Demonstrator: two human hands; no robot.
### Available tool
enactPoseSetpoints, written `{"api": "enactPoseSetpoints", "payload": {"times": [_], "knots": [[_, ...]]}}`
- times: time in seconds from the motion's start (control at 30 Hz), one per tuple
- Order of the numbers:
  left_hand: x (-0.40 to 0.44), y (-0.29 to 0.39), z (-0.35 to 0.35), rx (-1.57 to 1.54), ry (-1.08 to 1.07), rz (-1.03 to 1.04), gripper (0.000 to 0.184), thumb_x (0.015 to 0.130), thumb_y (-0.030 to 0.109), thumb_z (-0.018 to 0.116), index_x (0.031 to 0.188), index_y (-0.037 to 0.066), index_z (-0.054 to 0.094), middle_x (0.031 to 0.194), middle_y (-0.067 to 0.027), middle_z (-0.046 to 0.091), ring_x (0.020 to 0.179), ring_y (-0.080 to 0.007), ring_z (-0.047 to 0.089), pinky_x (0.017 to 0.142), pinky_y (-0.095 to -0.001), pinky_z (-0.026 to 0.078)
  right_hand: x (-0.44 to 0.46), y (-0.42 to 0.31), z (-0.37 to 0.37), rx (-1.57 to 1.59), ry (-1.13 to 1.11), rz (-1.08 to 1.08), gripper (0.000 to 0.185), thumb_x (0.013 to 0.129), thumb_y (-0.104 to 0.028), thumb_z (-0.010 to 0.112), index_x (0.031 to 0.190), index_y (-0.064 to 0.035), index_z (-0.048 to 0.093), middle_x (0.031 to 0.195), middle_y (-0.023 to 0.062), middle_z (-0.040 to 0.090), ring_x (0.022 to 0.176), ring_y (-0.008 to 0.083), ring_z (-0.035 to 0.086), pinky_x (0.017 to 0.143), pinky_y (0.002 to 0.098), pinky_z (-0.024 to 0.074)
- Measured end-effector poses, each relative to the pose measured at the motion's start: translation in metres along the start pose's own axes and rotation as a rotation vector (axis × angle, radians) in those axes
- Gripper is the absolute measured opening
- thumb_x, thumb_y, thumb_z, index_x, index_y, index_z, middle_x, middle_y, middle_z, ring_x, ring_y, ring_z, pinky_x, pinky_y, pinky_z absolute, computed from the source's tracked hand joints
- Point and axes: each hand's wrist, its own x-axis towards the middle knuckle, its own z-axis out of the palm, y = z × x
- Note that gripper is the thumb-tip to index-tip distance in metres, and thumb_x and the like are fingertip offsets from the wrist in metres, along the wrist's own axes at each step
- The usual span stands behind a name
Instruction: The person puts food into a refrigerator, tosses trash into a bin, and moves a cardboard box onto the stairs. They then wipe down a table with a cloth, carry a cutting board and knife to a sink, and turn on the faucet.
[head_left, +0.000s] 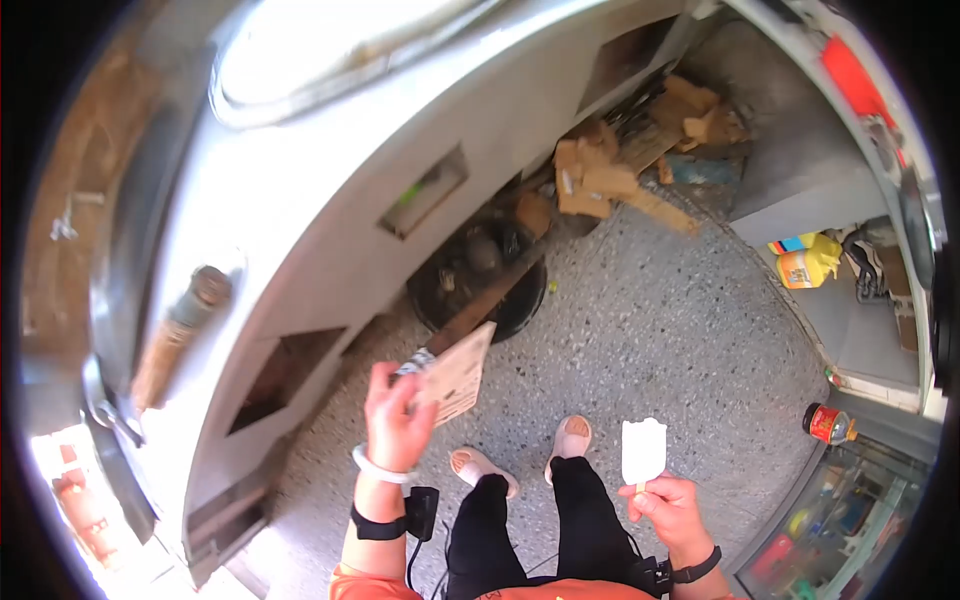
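Rocking an orange top [590,591] up close, standing on speckled floor [650,320]. Clutching a flat pinkish printed packet [457,380], tilted, in left fingers [380,378] out over it. Pinching a smaller white bar [644,450] by its stick [640,489] in right fingers [675,488], well apart from the packet.

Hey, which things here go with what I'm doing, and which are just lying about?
Apparently in use:
white ice pop, in the right hand
printed card or wrapper, in the left hand

Apparently just lying about:
cardboard scraps
round black tub
yellow bottles
red-labelled bottle
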Motion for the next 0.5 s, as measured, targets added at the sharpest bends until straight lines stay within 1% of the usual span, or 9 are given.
{"api": "enactPoseSetpoints", "payload": {"times": [0.07,0.17,0.27,0.33,0.37,0.4,0.43,0.47,0.5], "knots": [[0.033,0.070,-0.010,0.106,-0.007,0.339,0.012,0.062,0.001,0.059,0.073,0.004,0.054,0.084,-0.0191,0.048,0.065,-0.0312,0.050,0.056,-0.0341,0.043,-0.023,-0.030,-0.014,0.005,0.037,-0.054,0.014,0.078,-0.004,0.056,0.086,0.0055,0.062,0.076,0.0072,0.052,0.058,0.0117,0.053,0.053,0.0223,0.0431],[0.074,0.170,-0.014,0.153,-0.130,0.547,0.007,0.065,0.002,0.055,0.066,0.005,0.049,0.075,-0.0175,0.041,0.060,-0.0335,0.048,0.052,-0.0383,0.042,-0.059,-0.062,-0.046,-0.017,0.117,-0.118,0.014,0.077,-0.004,0.056,0.085,0.0052,0.062,0.078,0.0076,0.053,0.057,0.0113,0.053,0.053,0.0220,0.0430],[0.120,0.239,0.002,0.180,-0.260,0.795,0.004,0.066,0.002,0.053,0.068,0.006,0.051,0.079,-0.0175,0.041,0.062,-0.0330,0.050,0.053,-0.0398,0.042,-0.093,-0.081,-0.077,-0.043,0.218,-0.155,0.016,0.074,-0.005,0.055,0.084,0.0053,0.062,0.080,0.0086,0.054,0.056,0.0107,0.052,0.053,0.0218,0.0429],[0.149,0.272,0.013,0.229,-0.349,0.818,0.007,0.067,0.001,0.052,0.072,0.006,0.053,0.080,-0.0175,0.043,0.067,-0.0345,0.051,0.058,-0.0401,0.042,-0.113,-0.085,-0.096,-0.087,0.330,-0.194,0.016,0.073,-0.004,0.054,0.083,0.0058,0.062,0.081,0.0092,0.054,0.055,0.0107,0.052,0.052,0.0218,0.0425],[0.164,0.280,0.020,0.218,-0.367,0.800,0.009,0.066,0.001,0.053,0.073,0.007,0.055,0.080,-0.0171,0.043,0.068,-0.0347,0.051,0.060,-0.0404,0.042,-0.122,-0.087,-0.101,-0.039,0.375,-0.197,0.017,0.072,-0.003,0.054,0.083,0.0065,0.061,0.083,0.0098,0.053,0.056,0.0111,0.052,0.052,0.0216,0.0420],[0.181,0.277,0.029,0.184,-0.339,0.821,0.013,0.066,0.001,0.054,0.076,0.009,0.056,0.082,-0.0167,0.043,0.070,-0.0348,0.050,0.062,-0.0408,0.042,-0.128,-0.084,-0.108,-0.039,0.374,-0.208,0.017,0.072,-0.003,0.054,0.083,0.0065,0.061,0.083,0.0098,0.053,0.056,0.0111,0.052,0.052,0.0216,0.0420],[0.195,0.280,0.032,0.201,-0.351,0.777,0.015,0.065,0.001,0.054,0.077,0.009,0.058,0.084,-0.0163,0.045,0.074,-0.0340,0.050,0.065,-0.0405,0.042,-0.134,-0.079,-0.115,-0.013,0.408,-0.213,0.017,0.071,-0.003,0.053,0.083,0.0067,0.061,0.084,0.0100,0.053,0.056,0.0113,0.052,0.052,0.0218,0.0420],[0.208,0.281,0.037,0.281,-0.342,0.699,0.014,0.065,0.003,0.054,0.077,0.010,0.058,0.081,-0.0160,0.046,0.079,-0.0329,0.049,0.066,-0.0396,0.042,-0.141,-0.076,-0.124,0.010,0.442,-0.212,0.017,0.071,-0.002,0.053,0.083,0.0069,0.061,0.084,0.0102,0.053,0.056,0.0115,0.052,0.052,0.0220,0.0419],[0.227,0.269,0.046,0.309,-0.255,0.702,0.013,0.065,0.005,0.055,0.076,0.012,0.059,0.082,-0.0165,0.045,0.074,-0.0346,0.052,0.068,-0.0394,0.044,-0.147,-0.077,-0.129,0.021,0.444,-0.221,0.017,0.072,-0.003,0.053,0.084,0.0065,0.061,0.084,0.0097,0.053,0.057,0.0118,0.052,0.052,0.0225,0.0419]]}}
